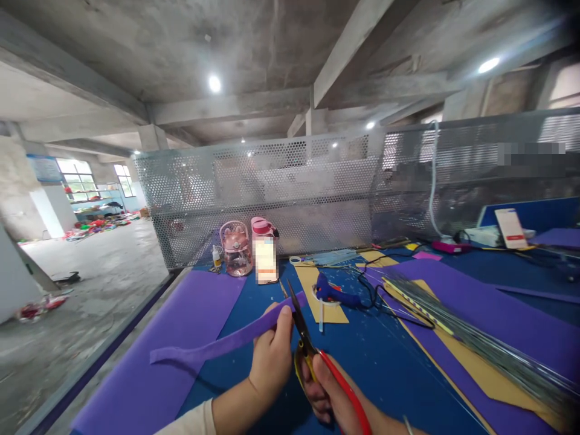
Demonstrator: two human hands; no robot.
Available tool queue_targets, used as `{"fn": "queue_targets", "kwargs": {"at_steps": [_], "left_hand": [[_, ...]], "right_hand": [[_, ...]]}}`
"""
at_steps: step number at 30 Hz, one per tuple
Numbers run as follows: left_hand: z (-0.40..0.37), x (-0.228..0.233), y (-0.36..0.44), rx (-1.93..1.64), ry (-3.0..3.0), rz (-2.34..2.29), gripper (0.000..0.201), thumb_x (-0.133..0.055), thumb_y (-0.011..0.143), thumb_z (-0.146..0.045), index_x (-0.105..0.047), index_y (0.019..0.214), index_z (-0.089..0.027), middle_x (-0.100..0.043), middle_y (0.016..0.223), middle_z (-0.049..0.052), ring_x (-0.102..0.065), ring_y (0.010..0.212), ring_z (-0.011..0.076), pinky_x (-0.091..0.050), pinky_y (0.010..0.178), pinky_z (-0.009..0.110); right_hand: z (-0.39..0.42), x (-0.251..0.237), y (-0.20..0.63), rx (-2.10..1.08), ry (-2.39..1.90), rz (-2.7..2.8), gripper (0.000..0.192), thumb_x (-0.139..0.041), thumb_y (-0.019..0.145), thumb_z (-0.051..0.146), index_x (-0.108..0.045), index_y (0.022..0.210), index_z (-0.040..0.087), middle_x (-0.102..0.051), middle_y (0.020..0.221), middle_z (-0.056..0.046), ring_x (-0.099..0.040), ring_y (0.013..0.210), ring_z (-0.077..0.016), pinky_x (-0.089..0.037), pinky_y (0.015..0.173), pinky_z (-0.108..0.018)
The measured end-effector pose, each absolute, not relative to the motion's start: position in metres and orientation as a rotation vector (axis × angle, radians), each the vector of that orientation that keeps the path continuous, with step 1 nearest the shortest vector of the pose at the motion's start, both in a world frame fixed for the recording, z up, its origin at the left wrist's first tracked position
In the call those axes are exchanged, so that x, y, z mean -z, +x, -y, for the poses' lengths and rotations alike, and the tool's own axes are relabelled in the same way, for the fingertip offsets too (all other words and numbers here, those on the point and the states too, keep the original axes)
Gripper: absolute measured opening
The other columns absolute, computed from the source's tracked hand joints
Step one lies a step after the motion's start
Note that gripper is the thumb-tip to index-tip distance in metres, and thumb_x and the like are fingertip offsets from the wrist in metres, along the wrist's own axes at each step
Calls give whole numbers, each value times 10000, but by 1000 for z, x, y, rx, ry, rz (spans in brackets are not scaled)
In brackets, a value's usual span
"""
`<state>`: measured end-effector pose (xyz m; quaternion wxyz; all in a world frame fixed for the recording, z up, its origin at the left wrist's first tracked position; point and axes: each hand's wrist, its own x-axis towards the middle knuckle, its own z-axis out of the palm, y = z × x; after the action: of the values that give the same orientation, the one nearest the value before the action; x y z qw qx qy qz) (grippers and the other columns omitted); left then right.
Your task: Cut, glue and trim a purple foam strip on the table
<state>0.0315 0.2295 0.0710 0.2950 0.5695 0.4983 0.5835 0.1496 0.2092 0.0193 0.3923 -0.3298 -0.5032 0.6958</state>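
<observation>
Between thumb and fingers, my left hand (273, 347) pinches a long purple strip (217, 343) near its right end. The rest of the strip trails left over a large purple sheet (181, 329). My right hand (328, 386) grips scissors (304, 331) by their handles, one red and one yellow. Their dark blades point up and away, right beside the strip's end and my left thumb. The blades look slightly parted. Whether they touch the strip I cannot tell.
A blue glue gun (338, 294) with a cord lies on the blue table (385, 374). Behind stand a pink bottle (238, 251) and a phone (266, 260). Thin wires (484, 344) lie at right over purple and tan sheets. A perforated metal screen (290, 199) closes off the back.
</observation>
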Motion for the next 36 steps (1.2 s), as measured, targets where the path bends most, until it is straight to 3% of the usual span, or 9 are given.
{"fn": "queue_targets", "kwargs": {"at_steps": [7,18,29,31,33,36], "left_hand": [[-221,-73,19,-1457,1597,-1362,370,-393,900,-456,-541,688,-191,-551,673,13,-522,675,145,-406,602,234],[-213,-79,21,-1429,1611,-1386,359,-351,897,-457,-512,701,-203,-509,663,3,-510,700,156,-402,654,258],[-214,-75,23,-1465,1442,-1194,353,-366,911,-449,-450,675,-200,-401,562,-44,-395,531,108,-338,512,225],[-215,-74,22,-1455,1386,-1141,342,-364,912,-442,-430,679,-199,-398,578,-47,-387,530,101,-335,513,221],[-215,-76,22,-1453,1400,-1156,330,-371,909,-434,-430,685,-199,-410,597,-45,-395,542,101,-338,527,222],[-214,-82,21,-1435,1507,-1260,335,-368,910,-425,-428,667,-202,-424,607,-38,-419,578,111,-346,568,232]], "right_hand": [[-200,-29,155,-1684,-812,1456,598,-405,734,798,-382,819,207,-266,596,92,-167,458,-37,-170,425,-188],[-191,-36,154,-1724,-773,1415,600,-436,729,789,-390,795,194,-252,588,100,-143,456,-32,-135,416,-193],[-194,-33,154,-1723,-768,1443,594,-410,729,800,-367,788,210,-236,577,102,-119,437,-32,-126,395,-186],[-196,-34,156,-1701,-748,1494,584,-393,750,787,-390,793,204,-286,583,89,-187,438,-38,-200,407,-185],[-198,-37,158,-1601,-770,1589,541,-391,804,727,-433,791,188,-393,621,47,-341,487,-69,-323,470,-213],[-200,-42,162,-1367,-905,1748,358,-530,841,521,-496,779,170,-506,692,-2,-453,618,-125,-380,575,-252]]}}
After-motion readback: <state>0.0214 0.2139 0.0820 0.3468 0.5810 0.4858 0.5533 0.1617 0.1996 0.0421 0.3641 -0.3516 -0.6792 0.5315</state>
